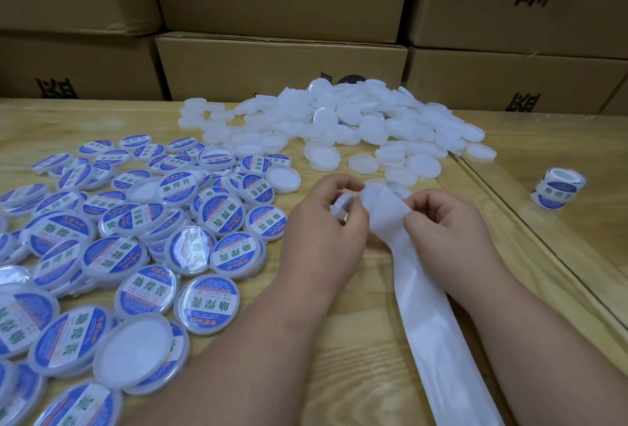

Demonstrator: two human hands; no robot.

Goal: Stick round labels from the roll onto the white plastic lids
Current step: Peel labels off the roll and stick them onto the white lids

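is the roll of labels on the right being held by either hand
No, the roll of labels stands alone on the table, while the left hand holds a lid and the right hand pinches the backing strip.

My bench (339, 340) is showing grainy, pale wood. The lids (339, 120) are looking like matt white plastic, their labels (209, 301) gleaming glossy.

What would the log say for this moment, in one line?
left hand: holds white lid | right hand: pinches backing strip | labelled lids: left | plain lids: behind
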